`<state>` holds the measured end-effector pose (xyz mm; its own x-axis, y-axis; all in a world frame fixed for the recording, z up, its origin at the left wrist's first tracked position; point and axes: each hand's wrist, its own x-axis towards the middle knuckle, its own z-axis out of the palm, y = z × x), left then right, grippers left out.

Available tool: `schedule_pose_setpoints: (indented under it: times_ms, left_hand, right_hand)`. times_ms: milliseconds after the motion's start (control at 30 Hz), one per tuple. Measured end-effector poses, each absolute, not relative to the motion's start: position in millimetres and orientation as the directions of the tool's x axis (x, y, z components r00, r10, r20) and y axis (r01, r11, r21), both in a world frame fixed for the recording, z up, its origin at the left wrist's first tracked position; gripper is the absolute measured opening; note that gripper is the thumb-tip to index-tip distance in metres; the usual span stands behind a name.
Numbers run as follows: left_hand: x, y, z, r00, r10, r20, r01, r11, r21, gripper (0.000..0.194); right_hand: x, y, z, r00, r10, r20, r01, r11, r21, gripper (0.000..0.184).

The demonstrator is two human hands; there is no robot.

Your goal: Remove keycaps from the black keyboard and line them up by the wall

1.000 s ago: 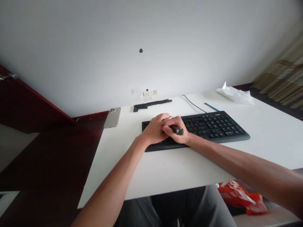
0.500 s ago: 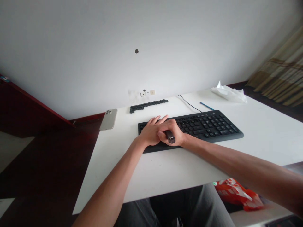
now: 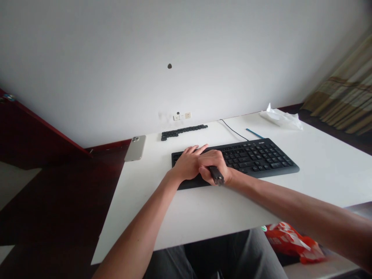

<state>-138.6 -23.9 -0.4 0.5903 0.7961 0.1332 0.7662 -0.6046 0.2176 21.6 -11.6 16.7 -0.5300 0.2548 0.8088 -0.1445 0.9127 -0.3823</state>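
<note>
A black keyboard (image 3: 247, 157) lies on the white table, and its left part is covered by my hands. My left hand (image 3: 187, 164) rests on that left part, fingers stretched out and apart. Against it, my right hand (image 3: 215, 161) is closed round a dark-handled tool (image 3: 217, 176), whose butt end points towards me. The tool's working end is hidden behind the fingers. Behind the keyboard, loose black keycaps (image 3: 184, 131) are laid out in rows.
A phone (image 3: 136, 148) lies at the table's left edge. At the back right are a blue stick-like tool (image 3: 254, 133) and a white plastic bag (image 3: 281, 117). A black cable (image 3: 234, 130) runs back from the keyboard. Below the table sits a red bag (image 3: 293, 242).
My right hand has shifted slightly right, and the tool's butt end has tilted right and down. The left hand stays on the keyboard. The whole view has moved a little.
</note>
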Motion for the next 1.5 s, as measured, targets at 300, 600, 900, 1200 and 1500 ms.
schedule_pose_setpoints:
  times_ms: [300,600,900,1200,1500]
  left_hand:
    - [-132.7,-22.6,3.9,0.537,0.83,0.152,0.782,-0.557,0.278,0.039]
    - [-132.1,-23.0,4.3,0.483,0.852,0.199,0.786,-0.523,0.33,0.052]
    - [-150.8,-24.1,19.9,0.379,0.861,0.34,0.656,-0.508,0.558,0.043]
    - [-150.6,-20.9,17.9,0.293,0.906,0.305,0.712,-0.419,0.564,0.014]
    - [-227.1,8.0,0.3,-0.104,0.967,0.231,0.712,-0.09,0.696,0.026]
  right_hand:
    - [36.8,8.1,26.7,-0.467,0.382,0.798,0.112,0.92,-0.375,0.038]
    - [65.5,43.5,38.7,-0.253,0.6,0.759,0.35,0.788,-0.506,0.04]
    - [73.8,59.6,35.2,-0.216,0.71,0.671,0.395,0.692,-0.605,0.041]
    - [85.7,84.6,30.9,-0.078,0.788,0.611,0.379,0.59,-0.713,0.047]
    - [89.5,96.6,26.9,0.001,0.852,0.524,0.361,0.488,-0.794,0.048]
